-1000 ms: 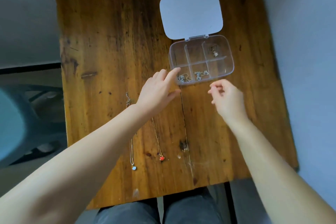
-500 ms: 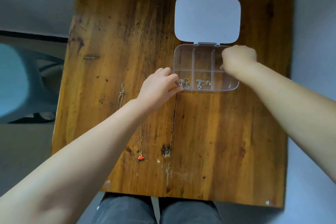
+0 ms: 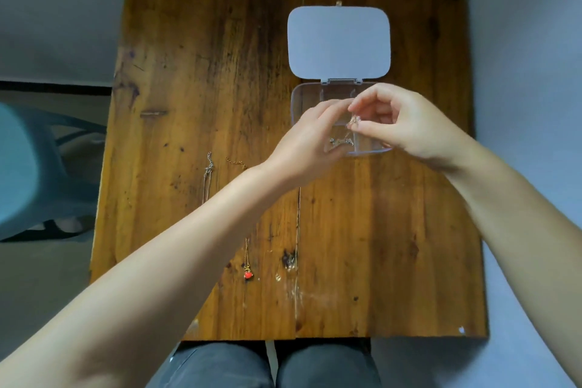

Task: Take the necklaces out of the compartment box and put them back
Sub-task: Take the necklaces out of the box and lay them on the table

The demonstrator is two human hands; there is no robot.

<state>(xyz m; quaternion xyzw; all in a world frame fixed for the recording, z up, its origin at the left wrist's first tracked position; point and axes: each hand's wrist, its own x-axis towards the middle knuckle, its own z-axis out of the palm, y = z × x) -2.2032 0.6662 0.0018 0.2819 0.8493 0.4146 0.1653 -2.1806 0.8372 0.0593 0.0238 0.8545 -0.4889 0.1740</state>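
A clear compartment box (image 3: 297, 98) lies open on the wooden table, its white lid (image 3: 338, 41) flipped back. Both hands hover over it. My right hand (image 3: 406, 123) pinches a small silver necklace (image 3: 354, 121) between thumb and fingers above the box. My left hand (image 3: 310, 142) reaches in beside it, fingertips touching the same necklace. Another silver necklace (image 3: 341, 142) sits in a front compartment. Two necklaces lie stretched on the table: a silver one (image 3: 208, 167) and a gold one with a red pendant (image 3: 248, 275), both partly hidden by my left arm.
The wooden table (image 3: 378, 246) has a crack down its middle. A blue plastic chair (image 3: 34, 167) stands off the left edge. My knees (image 3: 267, 365) show below the near edge. Grey walls close the far and right sides.
My right hand has drawn a necklace up out of the back right compartment. My left hand moved from the box's front left corner over the box to meet it.
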